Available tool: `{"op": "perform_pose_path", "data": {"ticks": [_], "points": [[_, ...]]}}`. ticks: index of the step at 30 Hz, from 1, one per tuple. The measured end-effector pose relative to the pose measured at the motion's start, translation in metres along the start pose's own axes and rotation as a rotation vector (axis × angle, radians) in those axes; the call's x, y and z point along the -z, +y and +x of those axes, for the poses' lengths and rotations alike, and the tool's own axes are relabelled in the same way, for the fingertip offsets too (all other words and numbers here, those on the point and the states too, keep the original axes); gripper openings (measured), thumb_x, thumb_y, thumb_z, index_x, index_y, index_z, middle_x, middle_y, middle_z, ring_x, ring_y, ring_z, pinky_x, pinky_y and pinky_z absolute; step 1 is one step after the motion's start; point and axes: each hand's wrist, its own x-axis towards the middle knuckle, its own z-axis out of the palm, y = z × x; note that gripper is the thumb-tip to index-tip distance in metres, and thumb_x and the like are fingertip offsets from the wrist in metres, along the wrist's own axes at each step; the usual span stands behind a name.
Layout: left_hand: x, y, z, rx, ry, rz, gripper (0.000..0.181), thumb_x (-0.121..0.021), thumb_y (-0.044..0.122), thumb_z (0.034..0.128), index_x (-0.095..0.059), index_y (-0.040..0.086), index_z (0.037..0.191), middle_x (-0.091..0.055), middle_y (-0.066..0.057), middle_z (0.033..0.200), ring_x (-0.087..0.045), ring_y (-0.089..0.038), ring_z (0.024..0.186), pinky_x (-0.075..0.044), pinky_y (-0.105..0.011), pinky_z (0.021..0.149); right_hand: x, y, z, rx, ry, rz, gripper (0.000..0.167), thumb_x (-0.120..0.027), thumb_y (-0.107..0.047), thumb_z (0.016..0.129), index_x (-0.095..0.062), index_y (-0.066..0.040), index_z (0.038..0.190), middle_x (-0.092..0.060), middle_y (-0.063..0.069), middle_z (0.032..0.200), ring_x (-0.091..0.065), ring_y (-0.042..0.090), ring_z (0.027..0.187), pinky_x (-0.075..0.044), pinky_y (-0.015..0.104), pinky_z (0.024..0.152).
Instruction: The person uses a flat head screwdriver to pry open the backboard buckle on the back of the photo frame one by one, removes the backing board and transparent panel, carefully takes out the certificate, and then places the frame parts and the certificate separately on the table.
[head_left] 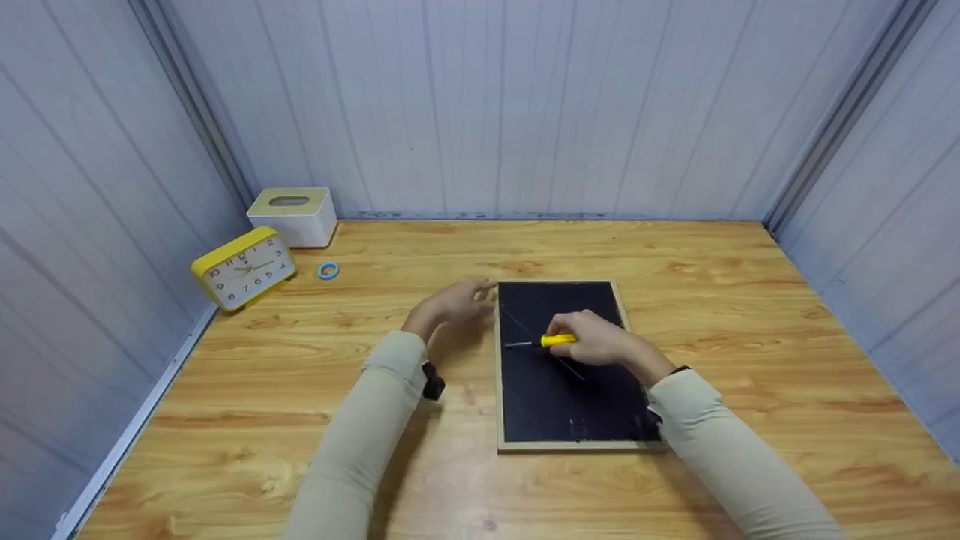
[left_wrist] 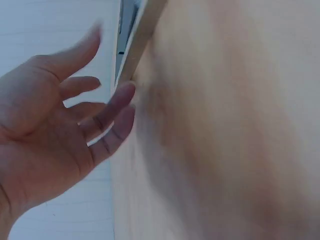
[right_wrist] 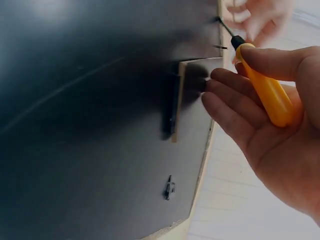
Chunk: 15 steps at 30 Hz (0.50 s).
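A picture frame (head_left: 544,409) with a black backing and a thin light wooden rim lies back side up on the table. My right hand (head_left: 596,339) holds a screwdriver (head_left: 557,340) by its yellow handle above the backing, the shaft pointing left. In the right wrist view the screwdriver (right_wrist: 267,92) has its tip by the rim, near a small dark tab (right_wrist: 220,47); whether they touch I cannot tell. Beside the frame's upper left edge is my left hand (head_left: 456,301), thumb raised. Its lower fingertips meet the rim (left_wrist: 141,37) in the left wrist view.
A flap-like stand (right_wrist: 179,100) rises from the backing, and a small metal hanger (right_wrist: 170,189) sits near one end. At the table's back left are a yellow alarm clock (head_left: 246,268), a white tissue box (head_left: 300,225) and a blue ring (head_left: 328,271). Panelled walls enclose the wooden table (head_left: 720,300).
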Motion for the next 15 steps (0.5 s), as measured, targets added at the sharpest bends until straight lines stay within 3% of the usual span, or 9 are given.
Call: {"op": "perform_pose_path", "data": {"ticks": [3,8,12,15], "points": [[0.003,0.004,0.021,0.004,0.052,0.046,0.050,-0.049,0.015,0.1069,-0.037,0.002,0.154,-0.038,-0.017,0.156,-0.037,-0.031,0.142,-0.036,-0.042,0.111,-0.003,0.000,-0.001,0.032,0.006,-0.007,0.017,-0.067,-0.014,0.096,-0.069,-0.007,0.112,-0.071,0.005,0.106,-0.059,0.018,0.084,-0.050,0.038,0.078],[-0.007,0.004,0.051,0.041,0.119,0.153,0.053,-0.064,0.026,0.1001,-0.052,-0.001,0.144,-0.053,-0.020,0.142,-0.049,-0.033,0.133,-0.042,-0.042,0.107,-0.010,0.007,-0.010,0.046,-0.006,0.018,0.018,-0.069,-0.013,0.096,-0.068,-0.007,0.113,-0.070,0.008,0.115,-0.060,0.019,0.091,-0.050,0.040,0.084],[-0.010,0.003,0.059,0.084,0.146,0.218,0.057,-0.075,0.035,0.0908,-0.062,0.002,0.136,-0.058,-0.016,0.136,-0.054,-0.030,0.126,-0.046,-0.039,0.102,-0.011,0.012,-0.015,0.066,-0.025,0.019,0.025,-0.072,-0.005,0.092,-0.065,-0.008,0.116,-0.068,0.011,0.124,-0.062,0.024,0.103,-0.050,0.044,0.091],[-0.004,0.007,0.059,0.118,0.182,0.270,0.052,-0.080,0.036,0.0852,-0.069,0.004,0.125,-0.065,-0.012,0.125,-0.061,-0.027,0.114,-0.051,-0.039,0.094,-0.006,0.015,-0.014,0.112,-0.027,0.001,0.029,-0.071,-0.001,0.091,-0.064,-0.007,0.118,-0.066,0.012,0.126,-0.061,0.028,0.112,-0.049,0.047,0.096]]}}
